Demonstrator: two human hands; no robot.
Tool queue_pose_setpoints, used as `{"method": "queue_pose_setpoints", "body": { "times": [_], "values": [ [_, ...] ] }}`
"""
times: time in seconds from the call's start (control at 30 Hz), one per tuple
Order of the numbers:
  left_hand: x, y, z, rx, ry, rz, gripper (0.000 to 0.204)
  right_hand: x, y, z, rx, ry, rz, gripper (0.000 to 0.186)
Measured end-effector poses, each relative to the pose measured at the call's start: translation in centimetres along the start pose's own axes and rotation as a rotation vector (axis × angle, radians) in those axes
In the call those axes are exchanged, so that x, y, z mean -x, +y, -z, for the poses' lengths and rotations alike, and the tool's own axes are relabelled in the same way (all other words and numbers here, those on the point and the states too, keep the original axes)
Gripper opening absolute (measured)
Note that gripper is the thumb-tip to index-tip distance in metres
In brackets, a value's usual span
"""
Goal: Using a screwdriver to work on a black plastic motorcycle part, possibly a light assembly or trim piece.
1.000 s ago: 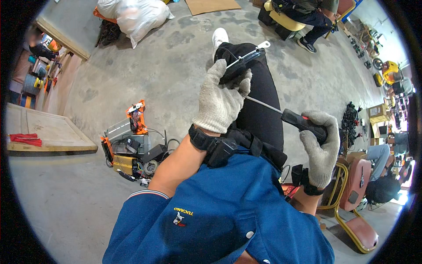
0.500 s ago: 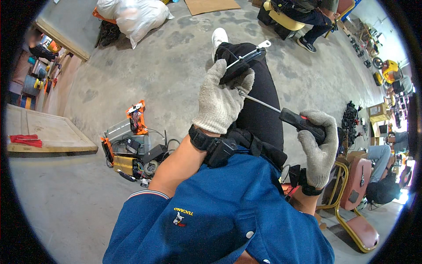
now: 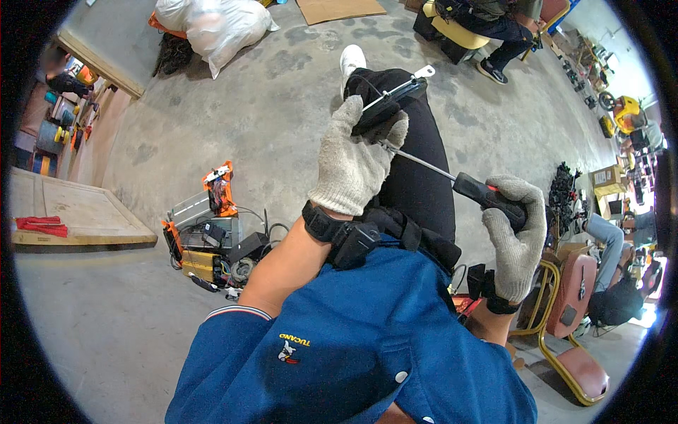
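Note:
My left hand, in a grey knit glove, is closed around a black elongated part with a white strip and a pale holed tab at its far end, above my black-trousered leg. My right hand, gloved alike, grips the black-and-red handle of a screwdriver. Its long metal shaft runs up-left to my left hand's fingers, where its tip is hard to make out.
Electronics with orange parts lie on the floor at left, near a wooden board. White sacks and cardboard are ahead. A seated person is at top right; a pink folding chair and another person's leg are at right.
The screwdriver and my right hand have shifted very slightly. The other person's jeans-clad leg at right has changed position. My left hand stays nearly still on the black part.

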State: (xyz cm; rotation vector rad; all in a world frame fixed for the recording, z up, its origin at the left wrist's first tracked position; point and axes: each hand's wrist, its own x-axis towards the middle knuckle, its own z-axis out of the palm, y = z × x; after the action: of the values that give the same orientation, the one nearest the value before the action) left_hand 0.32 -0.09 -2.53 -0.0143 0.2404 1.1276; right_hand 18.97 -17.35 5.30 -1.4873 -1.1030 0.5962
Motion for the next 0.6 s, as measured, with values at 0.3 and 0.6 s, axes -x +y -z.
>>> {"method": "queue_pose_setpoints", "body": {
  "times": [0.3, 0.6],
  "values": [
    [-0.19, 0.06, 0.52, 0.0, -0.009, 0.016, 0.045, 0.04, 0.1, 0.02, -0.001, -0.012, 0.022, 0.036],
    [-0.28, 0.59, 0.65, -0.072, -0.035, 0.071, 0.05, 0.05, 0.04, 0.02, 0.006, -0.019, 0.017, 0.036]
  ]
}}
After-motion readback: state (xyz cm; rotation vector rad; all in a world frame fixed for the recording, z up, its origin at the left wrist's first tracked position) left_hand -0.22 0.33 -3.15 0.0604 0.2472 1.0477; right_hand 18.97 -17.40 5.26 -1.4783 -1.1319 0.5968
